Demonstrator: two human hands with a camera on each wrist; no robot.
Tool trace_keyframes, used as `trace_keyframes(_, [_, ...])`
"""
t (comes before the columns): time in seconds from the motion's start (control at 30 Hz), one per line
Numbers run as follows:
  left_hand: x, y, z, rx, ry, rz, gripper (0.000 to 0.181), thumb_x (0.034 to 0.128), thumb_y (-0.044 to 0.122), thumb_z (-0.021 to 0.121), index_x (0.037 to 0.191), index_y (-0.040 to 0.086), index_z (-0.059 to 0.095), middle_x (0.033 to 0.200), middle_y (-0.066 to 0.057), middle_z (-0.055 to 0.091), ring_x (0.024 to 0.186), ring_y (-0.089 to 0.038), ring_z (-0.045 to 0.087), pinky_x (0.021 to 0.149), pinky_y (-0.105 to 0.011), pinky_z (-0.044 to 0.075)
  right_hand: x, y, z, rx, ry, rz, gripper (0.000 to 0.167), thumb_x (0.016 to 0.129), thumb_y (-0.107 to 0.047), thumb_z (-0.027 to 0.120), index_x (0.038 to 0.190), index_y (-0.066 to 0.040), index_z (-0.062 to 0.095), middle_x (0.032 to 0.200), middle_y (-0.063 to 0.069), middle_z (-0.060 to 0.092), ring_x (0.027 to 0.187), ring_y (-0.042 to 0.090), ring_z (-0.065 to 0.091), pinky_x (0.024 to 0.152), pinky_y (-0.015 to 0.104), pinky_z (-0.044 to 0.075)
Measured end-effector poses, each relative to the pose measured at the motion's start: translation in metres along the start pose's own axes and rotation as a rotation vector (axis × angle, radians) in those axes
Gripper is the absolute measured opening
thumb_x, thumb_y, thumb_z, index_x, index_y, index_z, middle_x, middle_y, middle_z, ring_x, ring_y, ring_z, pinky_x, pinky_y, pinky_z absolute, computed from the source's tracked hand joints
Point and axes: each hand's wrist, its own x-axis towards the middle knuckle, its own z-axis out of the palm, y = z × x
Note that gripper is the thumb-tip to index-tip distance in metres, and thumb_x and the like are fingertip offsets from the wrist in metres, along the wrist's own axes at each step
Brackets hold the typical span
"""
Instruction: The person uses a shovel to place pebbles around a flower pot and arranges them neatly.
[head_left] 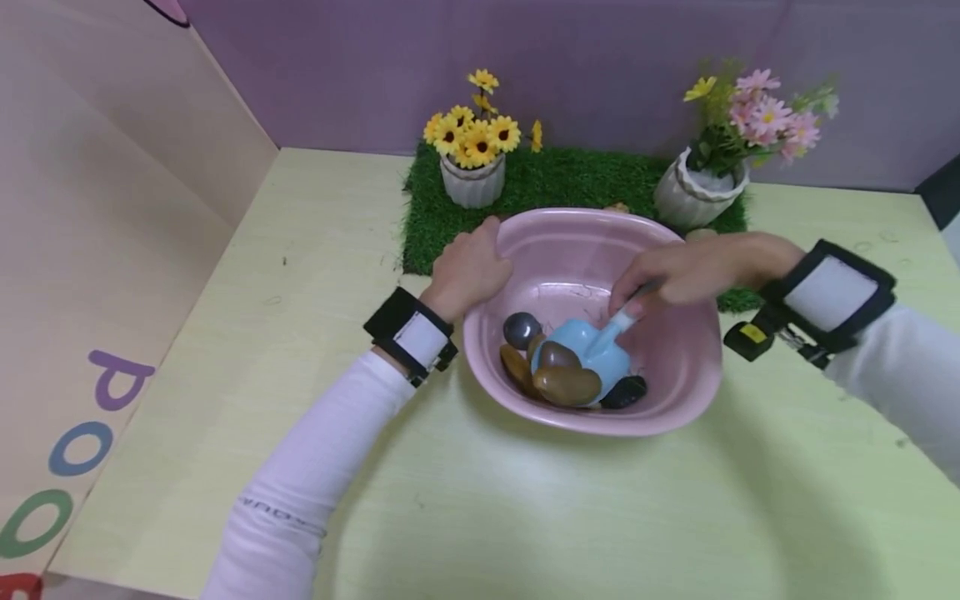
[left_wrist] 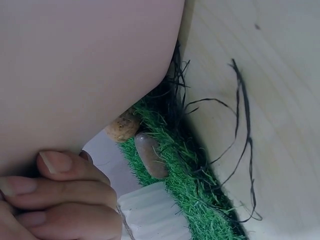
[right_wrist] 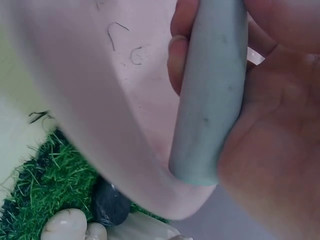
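Note:
A pink basin (head_left: pixel 678 400) sits tilted on the table, partly over the edge of the green turf. My left hand (head_left: pixel 471 265) grips its upper left rim; in the left wrist view the fingers (left_wrist: pixel 75 200) curl round the rim. With my right hand (head_left: pixel 675 271) I hold the handle (right_wrist: pixel 210 95) of a light blue scoop (head_left: pixel 611 362) inside the basin. A brown stone (head_left: pixel 567 386) and a grey-brown stone (head_left: pixel 558 356) lie in the scoop. Around it in the basin are a dark grey stone (head_left: pixel 521 331), another brown stone (head_left: pixel 517 367) and a black stone (head_left: pixel 625 392).
Behind the basin, artificial turf (head_left: pixel 577 175) carries a white pot (head_left: pixel 474 183) of yellow flowers and a ribbed pot (head_left: pixel 697 196) of pink flowers. Pebbles (right_wrist: pixel 65 226) lie on the turf beside the basin. Dark strands (left_wrist: pixel 245 125) lie on the pale table (head_left: pixel 300 275).

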Motion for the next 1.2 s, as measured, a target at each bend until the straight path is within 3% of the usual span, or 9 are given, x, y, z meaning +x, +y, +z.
trace_keyframes(0.4, [0.001,0.000,0.000,0.009,0.002,-0.007,0.044,0.0921,0.018,0.049,0.135,0.008,0.046,0.100,-0.015,0.066,0.065,-0.022,0.069,0.046,-0.028,0.054,-0.015,0.004,-0.014,0.032,0.043,-0.003,0.030,0.099,-0.034,0.054,0.126,-0.024,0.063,0.140,0.005,0.055,0.131,0.030,0.051,0.108,0.061,0.039])
trace_keyframes(0.6, [0.001,0.000,0.001,0.004,0.006,-0.001,0.043,0.0912,0.017,0.050,0.133,0.009,0.047,0.101,-0.015,0.066,0.065,-0.022,0.069,0.046,-0.029,0.054,-0.019,0.007,-0.025,0.021,0.046,-0.020,0.027,0.101,-0.033,0.051,0.122,-0.025,0.066,0.128,0.001,0.062,0.122,0.022,0.055,0.104,0.055,0.044])
trace_keyframes(0.73, [0.001,-0.001,0.001,-0.001,0.000,0.004,0.045,0.0917,0.016,0.049,0.136,0.008,0.046,0.101,-0.015,0.066,0.065,-0.022,0.069,0.045,-0.028,0.054,-0.023,0.011,-0.032,-0.018,0.089,-0.002,0.029,0.102,-0.033,0.050,0.126,-0.023,0.064,0.123,0.002,0.061,0.118,0.021,0.056,0.101,0.054,0.046])
trace_keyframes(0.9, [0.001,-0.001,0.001,0.001,-0.003,0.007,0.046,0.0921,0.015,0.049,0.138,0.008,0.045,0.099,-0.015,0.065,0.064,-0.021,0.069,0.045,-0.027,0.054,-0.027,0.016,-0.039,-0.032,0.146,0.027,0.037,0.102,-0.034,0.050,0.134,-0.019,0.060,0.131,0.004,0.060,0.123,0.027,0.056,0.101,0.058,0.047])
trace_keyframes(1.1, [0.001,0.000,0.001,0.006,0.000,0.002,0.045,0.0925,0.016,0.049,0.137,0.008,0.045,0.099,-0.014,0.065,0.065,-0.021,0.069,0.047,-0.028,0.054,-0.027,0.020,-0.053,-0.067,0.183,0.044,0.035,0.104,-0.032,0.048,0.134,-0.018,0.060,0.130,0.002,0.062,0.119,0.021,0.057,0.100,0.050,0.048])
trace_keyframes(1.2, [0.001,0.000,0.001,0.006,0.003,0.001,0.045,0.0925,0.017,0.050,0.137,0.008,0.045,0.101,-0.014,0.065,0.066,-0.021,0.069,0.048,-0.029,0.055,-0.026,0.021,-0.059,-0.067,0.196,0.050,0.036,0.104,-0.031,0.047,0.134,-0.016,0.059,0.132,0.005,0.061,0.121,0.024,0.056,0.102,0.057,0.045])
